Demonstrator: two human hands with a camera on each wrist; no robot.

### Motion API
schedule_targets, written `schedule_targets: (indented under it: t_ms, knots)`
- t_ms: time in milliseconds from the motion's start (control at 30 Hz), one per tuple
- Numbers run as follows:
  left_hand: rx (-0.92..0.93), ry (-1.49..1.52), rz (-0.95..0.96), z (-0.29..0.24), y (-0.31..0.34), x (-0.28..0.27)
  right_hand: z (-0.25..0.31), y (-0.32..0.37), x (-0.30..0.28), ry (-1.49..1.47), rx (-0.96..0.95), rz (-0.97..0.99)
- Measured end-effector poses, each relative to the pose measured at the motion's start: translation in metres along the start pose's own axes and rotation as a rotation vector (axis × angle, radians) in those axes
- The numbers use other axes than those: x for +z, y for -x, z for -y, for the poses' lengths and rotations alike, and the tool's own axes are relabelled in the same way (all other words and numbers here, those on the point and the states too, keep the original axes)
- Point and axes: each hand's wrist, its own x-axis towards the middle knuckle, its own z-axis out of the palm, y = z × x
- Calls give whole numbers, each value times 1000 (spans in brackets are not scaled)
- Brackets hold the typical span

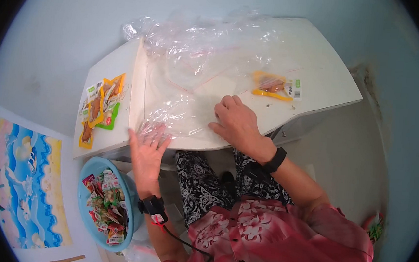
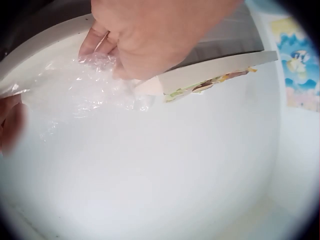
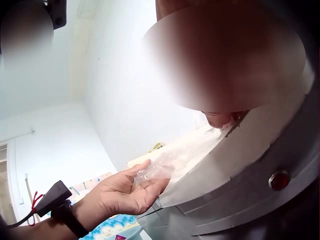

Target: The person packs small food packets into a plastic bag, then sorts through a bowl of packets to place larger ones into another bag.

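A thin clear plastic bag (image 1: 176,116) stretches over the table's front part between the two hands. My left hand (image 1: 148,158) is turned palm up at the table edge, fingers spread, with the bag's crinkled end over its fingertips; the right wrist view shows this film over the left hand (image 3: 125,194) too. My right hand (image 1: 239,126) has curled fingers and pinches the bag's other side; its fingertips are partly hidden. In the left wrist view, the right hand (image 2: 11,122) is at the left edge, by the film (image 2: 75,90).
More clear bags (image 1: 197,41) lie crumpled along the table's back. One yellow-edged food packet (image 1: 272,85) lies at the right, several packets (image 1: 101,100) on the left section past a raised divider (image 1: 138,86). A blue basket (image 1: 83,205) of small packets stands below left.
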Motion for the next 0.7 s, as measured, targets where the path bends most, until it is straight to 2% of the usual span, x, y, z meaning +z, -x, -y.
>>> schedule_targets:
  t_ms: [67, 167, 267, 300, 400, 467, 567, 667, 700]
  knots:
    - [73, -260, -191, 13, -7, -7, -1, 8, 8, -68, 2, 8]
    - [138, -318, -201, 20, -3, -19, -14, 20, 0, -196, 45, -21]
    - [203, -401, -205, 32, 12, -25, -23, 39, -19, -861, 409, -34]
    - [184, -422, -130, 34, 20, -25, -20, 43, -27, -978, 436, -67]
    - [135, -461, 75, 32, 40, -9, -14, 52, -42, -1053, 595, -82]
    - [117, -460, 173, 24, 53, 17, -18, 57, -41, -1032, 545, -106]
    - [154, -670, 80, 26, 60, 39, -17, 59, -44, -1053, 547, -92]
    - [19, -774, 48, 27, 53, 42, -6, 56, -48, -1065, 564, -49]
    - [36, -727, 24, 29, 49, 38, -3, 57, -49, -1068, 565, -28]
